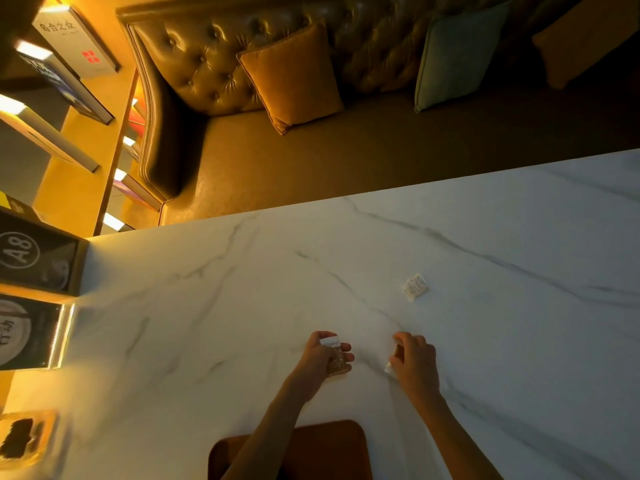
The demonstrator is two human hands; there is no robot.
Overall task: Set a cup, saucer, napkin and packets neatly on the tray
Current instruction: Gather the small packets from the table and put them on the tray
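My left hand (320, 355) grips a brown packet (336, 360) with a white top edge, just above the marble table (242, 306). My right hand (414, 360) is curled over a small white packet (388, 368) that peeks out under its thumb side on the table. Another white packet (415, 287) lies alone further out to the right. A brown wooden tray (332, 448) sits at the near edge under my forearms, partly hidden by them. No cup, saucer or napkin is in view.
Dark sign holders (34, 261) stand at the table's left end. A tufted sofa with an orange cushion (294, 77) and a green cushion (457, 57) runs beyond the far table edge. A blurred object (24, 439) sits at the near left.
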